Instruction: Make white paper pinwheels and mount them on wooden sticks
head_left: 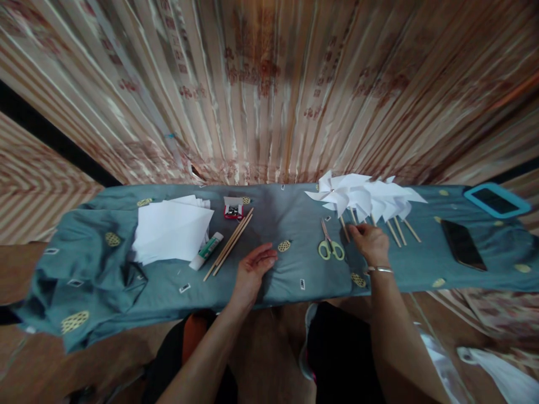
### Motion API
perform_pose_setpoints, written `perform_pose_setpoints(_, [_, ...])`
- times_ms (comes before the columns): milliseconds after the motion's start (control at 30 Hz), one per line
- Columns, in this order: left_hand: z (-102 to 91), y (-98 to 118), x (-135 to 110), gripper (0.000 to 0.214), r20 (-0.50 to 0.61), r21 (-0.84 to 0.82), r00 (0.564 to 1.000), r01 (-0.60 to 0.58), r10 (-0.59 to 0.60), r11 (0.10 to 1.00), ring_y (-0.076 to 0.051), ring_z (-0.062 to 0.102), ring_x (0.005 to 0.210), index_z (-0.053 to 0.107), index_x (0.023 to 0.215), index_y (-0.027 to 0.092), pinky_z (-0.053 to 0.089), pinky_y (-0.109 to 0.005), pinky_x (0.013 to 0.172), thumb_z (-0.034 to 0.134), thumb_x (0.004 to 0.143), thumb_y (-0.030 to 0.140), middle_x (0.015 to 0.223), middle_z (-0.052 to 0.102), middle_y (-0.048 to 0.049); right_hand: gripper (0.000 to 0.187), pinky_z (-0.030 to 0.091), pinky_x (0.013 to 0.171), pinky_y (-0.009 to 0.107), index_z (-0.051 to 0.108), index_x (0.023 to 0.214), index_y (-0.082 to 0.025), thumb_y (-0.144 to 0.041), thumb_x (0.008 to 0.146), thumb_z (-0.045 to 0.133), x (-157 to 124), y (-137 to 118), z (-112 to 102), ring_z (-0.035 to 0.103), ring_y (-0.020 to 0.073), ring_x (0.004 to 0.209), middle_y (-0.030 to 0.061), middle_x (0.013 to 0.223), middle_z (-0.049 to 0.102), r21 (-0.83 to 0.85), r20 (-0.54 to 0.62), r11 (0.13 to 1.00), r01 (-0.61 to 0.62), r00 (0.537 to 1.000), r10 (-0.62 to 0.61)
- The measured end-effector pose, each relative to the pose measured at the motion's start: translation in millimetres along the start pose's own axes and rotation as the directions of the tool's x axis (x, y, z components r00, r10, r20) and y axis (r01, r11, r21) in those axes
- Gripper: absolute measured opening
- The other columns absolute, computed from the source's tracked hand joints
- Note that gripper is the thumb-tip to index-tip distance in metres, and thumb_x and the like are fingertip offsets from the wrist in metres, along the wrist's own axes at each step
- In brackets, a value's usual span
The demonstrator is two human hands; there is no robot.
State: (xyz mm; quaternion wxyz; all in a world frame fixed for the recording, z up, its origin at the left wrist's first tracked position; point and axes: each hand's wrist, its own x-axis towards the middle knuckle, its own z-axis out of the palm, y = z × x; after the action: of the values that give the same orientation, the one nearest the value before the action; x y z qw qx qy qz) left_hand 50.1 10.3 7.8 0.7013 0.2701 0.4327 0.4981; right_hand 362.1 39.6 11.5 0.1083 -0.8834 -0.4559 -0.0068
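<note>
Several white paper pinwheels (349, 193) on wooden sticks lie bunched together at the back right of the cloth-covered table. My right hand (370, 242) is closed at the lower end of one pinwheel's stick; the fingers partly hide that end. Close to its left are the green-handled scissors (330, 247), lying with the blades pointing away from me. My left hand (255, 272) hovers over the cloth with loosely curved fingers apart and nothing in them. Loose wooden sticks (231, 241) lie to its left, beside a white and green glue tube (206, 251).
A stack of white paper sheets (170, 231) sits on the left, near a small open red box (233, 209) of metal pins. On the right are a dark phone (463, 245) and a blue-framed tablet (497, 200). A striped curtain (261, 101) hangs behind the table (286, 280).
</note>
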Motion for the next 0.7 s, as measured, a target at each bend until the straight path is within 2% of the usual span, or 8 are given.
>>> perform_pose_setpoints(133, [-0.3,-1,-4,0.039,0.01,0.008,1.0,0.004,-0.004,1.0,-0.013,0.065,0.076,0.075,0.091,0.017,0.05,-0.029,0.083,0.084,0.054,0.025,0.082,0.074,-0.0036,0.038,0.042,0.063,0.033,0.074,0.097,-0.014,-0.041,0.089,0.049,-9,-4,-9,0.063,0.0231,0.067,0.0162,0.081,0.069,-0.045,-0.019,0.999,0.003,1.0,-0.004])
perform_pose_setpoints(333, [-2.7,-5,-13,0.035,0.025,0.059,1.0,0.013,-0.015,0.998,-0.015,0.066,0.075,0.076,0.085,0.016,0.05,-0.03,0.081,0.084,0.055,0.032,0.08,0.075,-0.0053,0.03,0.036,0.06,0.031,0.074,0.095,-0.013,-0.032,0.089,0.05,-21,-15,-13,0.058,0.0204,0.062,0.0154,0.079,0.069,-0.008,-0.104,0.994,0.113,0.988,-0.113])
perform_pose_setpoints(500, [-5.6,-5,-24,0.029,0.034,0.09,0.998,0.044,-0.048,0.995,-0.013,0.063,0.065,0.076,0.073,0.016,0.05,-0.027,0.073,0.084,0.055,0.037,0.067,0.072,-0.003,0.026,0.03,0.057,0.029,0.073,0.092,-0.015,-0.032,0.09,0.053,-39,-41,-4,0.058,0.0194,0.062,0.0137,0.079,0.071,0.069,-0.084,0.966,0.249,0.966,-0.243])
perform_pose_setpoints(700, [-10.0,-3,-38,0.034,0.025,0.085,0.998,0.06,-0.062,0.995,-0.011,0.058,0.058,0.075,0.066,0.015,0.048,-0.024,0.065,0.084,0.051,0.044,0.06,0.068,-0.0019,0.026,0.031,0.059,0.028,0.072,0.093,-0.015,-0.03,0.091,0.05,-68,-78,5,0.062,0.0199,0.065,0.0132,0.081,0.073,0.148,-0.035,0.915,0.375,0.927,-0.374])
